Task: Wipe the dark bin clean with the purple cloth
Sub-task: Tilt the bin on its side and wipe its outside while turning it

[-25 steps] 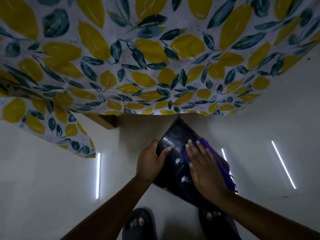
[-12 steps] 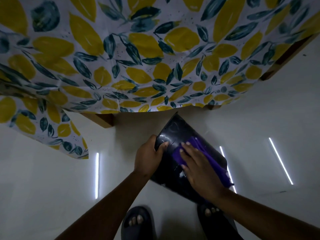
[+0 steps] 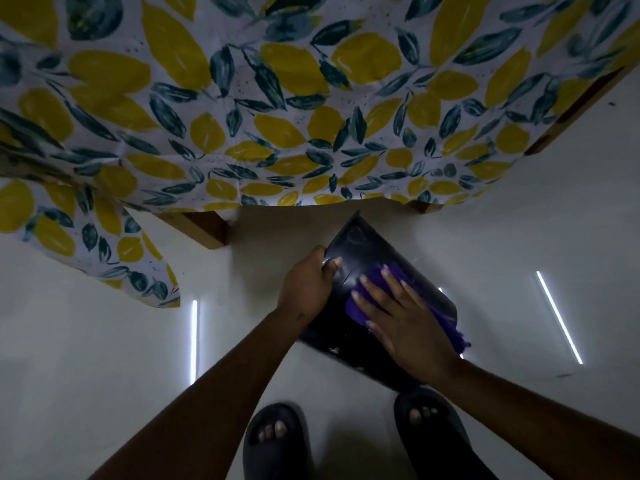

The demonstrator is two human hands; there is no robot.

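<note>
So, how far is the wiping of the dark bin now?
It looks midway. The left hand grips the edge of the dark bin, which is held tilted above the floor. The right hand presses the purple cloth flat on the bin's side. The glossy upper part looks clean. Whitish specks near the lower edge remain, so that area probably needs wiping. The other sides are hidden.

Glossy dark plastic bin point(image 3: 363, 251), fuzzy purple cloth point(image 3: 446, 322), printed fabric tablecloth point(image 3: 277, 116) at top, wooden legs point(image 3: 199, 225), smooth pale floor point(image 3: 86, 341)
</note>
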